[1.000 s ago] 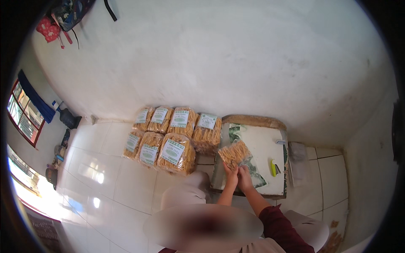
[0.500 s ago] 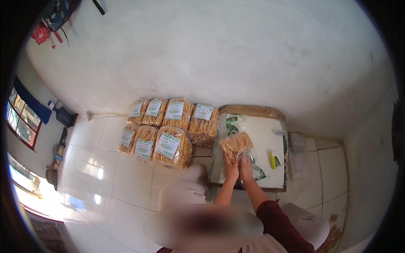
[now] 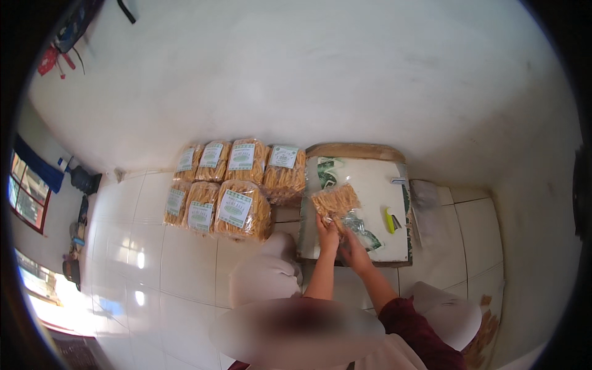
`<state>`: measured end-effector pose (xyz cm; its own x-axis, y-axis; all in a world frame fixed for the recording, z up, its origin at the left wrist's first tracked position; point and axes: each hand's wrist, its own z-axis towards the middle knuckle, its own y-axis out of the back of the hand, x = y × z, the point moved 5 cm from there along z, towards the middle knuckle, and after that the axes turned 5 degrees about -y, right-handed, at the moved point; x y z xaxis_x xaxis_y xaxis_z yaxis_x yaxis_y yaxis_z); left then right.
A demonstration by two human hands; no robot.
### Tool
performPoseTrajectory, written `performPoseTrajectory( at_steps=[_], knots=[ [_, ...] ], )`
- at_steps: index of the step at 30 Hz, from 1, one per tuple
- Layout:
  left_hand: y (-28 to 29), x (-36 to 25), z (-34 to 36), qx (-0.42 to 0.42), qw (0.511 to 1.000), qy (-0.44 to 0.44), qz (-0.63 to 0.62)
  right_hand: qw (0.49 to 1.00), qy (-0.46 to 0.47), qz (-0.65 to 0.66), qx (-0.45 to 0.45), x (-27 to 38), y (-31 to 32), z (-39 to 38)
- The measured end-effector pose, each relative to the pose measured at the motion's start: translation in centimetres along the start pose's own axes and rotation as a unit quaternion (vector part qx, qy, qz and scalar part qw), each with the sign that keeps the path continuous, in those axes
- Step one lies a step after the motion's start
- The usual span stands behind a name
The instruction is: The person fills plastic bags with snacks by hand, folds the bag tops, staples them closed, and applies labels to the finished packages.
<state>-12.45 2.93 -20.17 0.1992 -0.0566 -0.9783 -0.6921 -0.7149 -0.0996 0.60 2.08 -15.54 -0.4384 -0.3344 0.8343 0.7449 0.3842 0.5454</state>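
A clear plastic bag of golden-brown snack sticks (image 3: pixel 336 198) is held above the low white-topped table (image 3: pixel 376 253). My left hand (image 3: pixel 327 235) is closed round the bag's near left end. My right hand (image 3: pixel 353 249) is closed at the gathered plastic just to the right; its fingertips are partly hidden. Under and beside the bag, green-and-white printed sheets (image 3: pixel 369 239) lie on the tabletop. A lime-green stapler (image 3: pixel 390 220) rests to the right of my hands, and a small pale object (image 3: pixel 398 180) of unclear kind lies farther back.
Several large labelled bags of snack sticks (image 3: pixel 236 209) stand in two rows on the tiled floor (image 3: pixel 185 265), left of the table. Clear plastic packaging (image 3: pixel 425 203) lies along the table's right side. A pale wall (image 3: pixel 345 80) rises behind. Loose brown pieces (image 3: pixel 484 327) sit at lower right.
The view has shifted slightly, so the scene sits farther left and higher. My right hand has moved a little apart from the left, and the bag is tilted less.
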Motion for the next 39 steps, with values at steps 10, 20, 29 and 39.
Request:
performPoseTrajectory(
  at_steps=[10,20,29,39],
  knots=[
    [-11.2,-14.9,-9.3,0.115,0.958,-0.259,-0.04,0.985,-0.144,-0.093,-0.028,12.3,22.3,-13.2],
    [-24.9,-13.8,-50.6,0.764,0.538,0.349,-0.073,0.809,0.067,-0.18,-0.556,6.6,31.1,-36.7],
    [-33.6,6.0,-55.3,0.735,0.595,0.086,0.313,0.528,-0.71,-0.095,-0.457,-21.1,21.9,-65.7],
    [-34.3,12.2,-56.7,0.732,0.536,0.02,0.419,0.45,-0.786,-0.059,-0.419,-27.2,24.0,-64.3]
  ],
)
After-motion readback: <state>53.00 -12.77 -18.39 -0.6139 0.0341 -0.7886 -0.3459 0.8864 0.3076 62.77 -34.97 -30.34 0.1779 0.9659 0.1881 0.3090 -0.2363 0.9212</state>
